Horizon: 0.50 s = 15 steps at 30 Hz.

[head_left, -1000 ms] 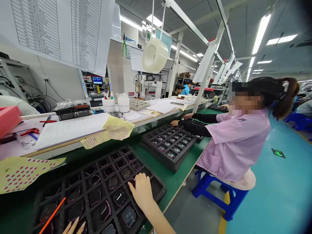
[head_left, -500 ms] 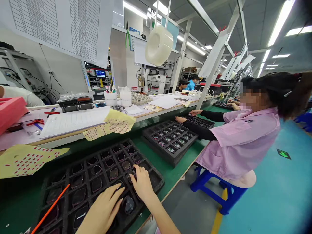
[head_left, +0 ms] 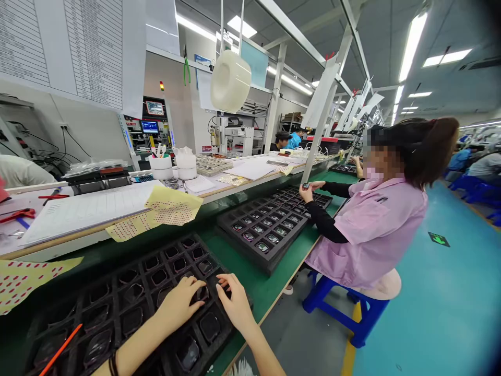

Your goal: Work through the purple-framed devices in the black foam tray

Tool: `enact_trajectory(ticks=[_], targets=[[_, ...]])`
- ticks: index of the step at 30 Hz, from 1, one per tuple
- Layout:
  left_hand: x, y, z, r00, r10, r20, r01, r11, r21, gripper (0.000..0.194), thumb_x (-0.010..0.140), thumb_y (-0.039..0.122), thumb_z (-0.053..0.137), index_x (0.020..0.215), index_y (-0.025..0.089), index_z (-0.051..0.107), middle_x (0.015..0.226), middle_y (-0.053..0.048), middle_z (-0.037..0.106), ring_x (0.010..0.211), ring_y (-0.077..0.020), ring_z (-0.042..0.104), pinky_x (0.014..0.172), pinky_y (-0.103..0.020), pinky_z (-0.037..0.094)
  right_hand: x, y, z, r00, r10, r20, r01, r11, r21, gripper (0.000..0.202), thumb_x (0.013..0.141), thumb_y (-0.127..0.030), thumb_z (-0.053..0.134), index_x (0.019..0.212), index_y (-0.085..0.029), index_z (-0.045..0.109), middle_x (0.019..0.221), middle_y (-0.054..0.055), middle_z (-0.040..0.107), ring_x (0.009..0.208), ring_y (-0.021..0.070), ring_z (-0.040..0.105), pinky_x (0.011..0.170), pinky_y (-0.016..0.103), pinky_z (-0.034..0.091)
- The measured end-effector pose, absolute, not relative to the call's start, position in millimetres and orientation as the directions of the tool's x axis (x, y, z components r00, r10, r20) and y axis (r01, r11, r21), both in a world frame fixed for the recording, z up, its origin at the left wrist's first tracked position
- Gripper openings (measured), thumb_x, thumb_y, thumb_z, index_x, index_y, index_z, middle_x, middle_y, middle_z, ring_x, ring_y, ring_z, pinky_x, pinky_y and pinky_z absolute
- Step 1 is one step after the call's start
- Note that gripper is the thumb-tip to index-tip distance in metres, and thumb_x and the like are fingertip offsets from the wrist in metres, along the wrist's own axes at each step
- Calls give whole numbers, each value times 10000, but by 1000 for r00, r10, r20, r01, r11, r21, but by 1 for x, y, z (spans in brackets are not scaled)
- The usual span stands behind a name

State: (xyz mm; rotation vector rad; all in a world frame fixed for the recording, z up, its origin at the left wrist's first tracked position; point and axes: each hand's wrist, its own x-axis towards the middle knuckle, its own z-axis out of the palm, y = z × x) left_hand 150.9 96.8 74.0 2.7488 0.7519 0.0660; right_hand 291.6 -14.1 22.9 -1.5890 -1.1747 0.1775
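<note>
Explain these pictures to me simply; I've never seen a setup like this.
There is no robot here, just a person working bare-handed. Every picture comes from one camera on that person's head, looking forward and down. On the green bench lies a black tray divided into compartments, many holding dark, squarish pieces. The left hand has its fingers at one piece; whether it is lifted is unclear. The right hand is nearby, over the tray; its grip is hard to see. A co-worker sits to the right.
</note>
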Motion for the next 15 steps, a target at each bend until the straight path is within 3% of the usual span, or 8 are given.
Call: enact_trajectory(ticks=[5,10,15], targets=[[159,99,92,900,416,-133,437,-858,271,407,681,91,547,1045,250,637,1127,-36,610,1090,-215,541,943,-333,474,292,-15,21,493,732,471,582,125,-804,195,898,-232,450,983,-214,625,862,42,628,806,185,620,704,303,507],[165,90,85,872,471,-134,488,-858,159,408,671,70,544,1037,222,642,1050,-60,662,1104,-233,538,930,-328,483,293,-15,18,493,740,458,576,116,-809,191,893,-225,446,965,-204,621,864,49,625,816,191,614,710,314,502],[166,100,77,863,498,-86,503,-830,243,417,655,82,577,1039,222,663,1033,-64,668,1013,-216,604,872,-315,517,292,-16,21,494,741,455,589,100,-802,189,892,-234,454,965,-210,627,864,53,629,819,189,614,713,307,505]])
